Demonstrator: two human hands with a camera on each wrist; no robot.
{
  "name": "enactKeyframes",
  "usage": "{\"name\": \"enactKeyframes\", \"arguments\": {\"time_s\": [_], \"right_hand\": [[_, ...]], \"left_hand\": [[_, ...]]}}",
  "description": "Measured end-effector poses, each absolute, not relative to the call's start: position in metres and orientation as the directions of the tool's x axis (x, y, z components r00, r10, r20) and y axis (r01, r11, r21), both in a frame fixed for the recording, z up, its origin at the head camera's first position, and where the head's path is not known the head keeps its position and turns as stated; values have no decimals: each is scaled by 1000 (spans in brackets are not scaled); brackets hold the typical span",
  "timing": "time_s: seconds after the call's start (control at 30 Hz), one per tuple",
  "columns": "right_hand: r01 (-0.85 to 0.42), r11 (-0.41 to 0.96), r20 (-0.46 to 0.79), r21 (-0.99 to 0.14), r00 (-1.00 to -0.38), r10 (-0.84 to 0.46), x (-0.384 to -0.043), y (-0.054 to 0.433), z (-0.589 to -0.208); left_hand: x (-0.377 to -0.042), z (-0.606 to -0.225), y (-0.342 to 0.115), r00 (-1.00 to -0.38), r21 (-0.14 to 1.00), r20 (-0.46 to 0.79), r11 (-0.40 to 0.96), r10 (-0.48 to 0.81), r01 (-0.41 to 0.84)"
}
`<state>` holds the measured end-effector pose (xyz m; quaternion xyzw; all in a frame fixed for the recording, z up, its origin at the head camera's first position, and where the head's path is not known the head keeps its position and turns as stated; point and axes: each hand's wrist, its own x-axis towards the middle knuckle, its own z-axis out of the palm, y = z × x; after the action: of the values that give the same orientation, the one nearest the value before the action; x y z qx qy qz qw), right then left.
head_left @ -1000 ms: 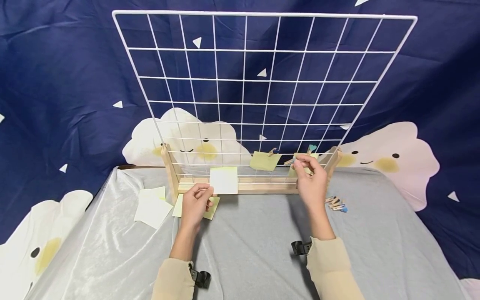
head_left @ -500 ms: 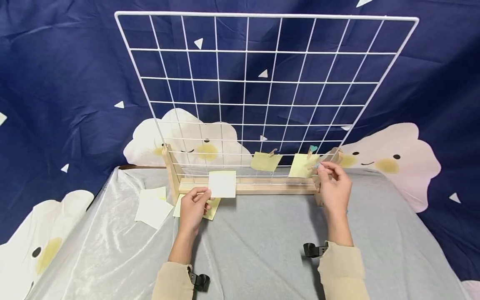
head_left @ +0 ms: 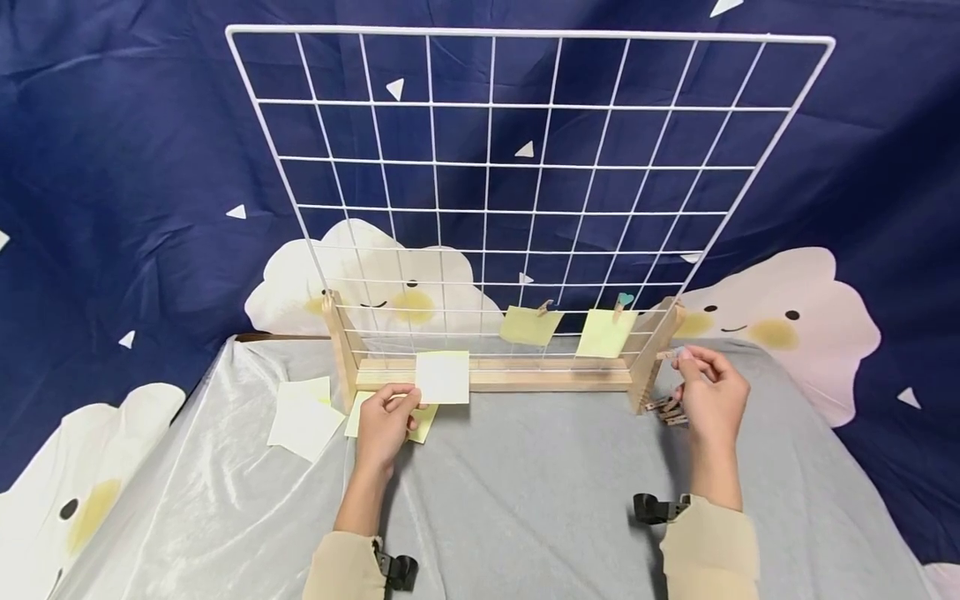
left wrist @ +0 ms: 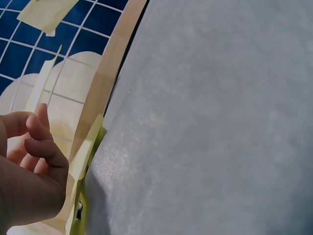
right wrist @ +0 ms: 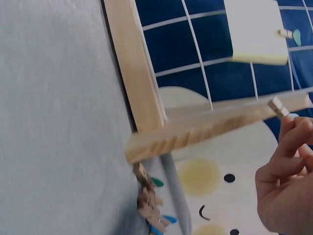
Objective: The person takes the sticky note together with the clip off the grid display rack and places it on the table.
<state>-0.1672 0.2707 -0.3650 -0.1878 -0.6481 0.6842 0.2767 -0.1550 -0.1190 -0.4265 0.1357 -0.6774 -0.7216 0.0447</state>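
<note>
My left hand [head_left: 386,423] pinches a pale sticky note [head_left: 442,377] by its left edge, in front of the rack's wooden base. Between the thumb and fingers of my right hand [head_left: 714,392] is a small wooden clothespin [right wrist: 278,107], just right of the rack's right foot. On the white wire grid [head_left: 487,167], two yellow notes hang low down: one note [head_left: 531,326] under a clothespin with a dark blue top, another note [head_left: 604,333] under a clothespin [head_left: 622,306] with a teal heart. Below my right hand lies a pile of clothespins [head_left: 670,410].
White and yellow notes [head_left: 303,417] lie on the grey cloth at the left, and another yellow note [head_left: 426,423] lies partly under my left hand. The rack's wooden right foot [head_left: 654,358] stands beside the clothespin pile. A dark blue curtain [head_left: 135,125] hangs behind.
My right hand has moved right and down with the clothespin, away from the hanging right-hand note, which is now fully visible. My left hand and its note have sunk slightly.
</note>
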Motion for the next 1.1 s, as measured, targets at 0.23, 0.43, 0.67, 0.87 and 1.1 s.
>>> {"name": "enactKeyframes", "arguments": {"time_s": [0.23, 0.43, 0.67, 0.87, 1.1], "right_hand": [[-27, -4, 18, -1000, -767, 641, -163, 286, -371], [65, -33, -71, -997, -766, 638, -160, 298, -376], [105, -35, -103, -994, -764, 636, -159, 306, -387], [153, 7, -114, -988, -762, 637, -159, 311, -400], [204, 14, -148, -979, -753, 641, -158, 318, -411]], "left_hand": [[-154, -429, -121, -965, 991, -133, -27, -226, -130], [-155, -431, -121, -967, 991, -128, 4, -221, -132], [-153, -433, -122, -965, 988, -137, 37, -223, -148], [-154, -437, -123, -965, 985, -146, 60, -217, -163], [-153, -438, -125, -968, 977, -156, 114, -195, -180]]}}
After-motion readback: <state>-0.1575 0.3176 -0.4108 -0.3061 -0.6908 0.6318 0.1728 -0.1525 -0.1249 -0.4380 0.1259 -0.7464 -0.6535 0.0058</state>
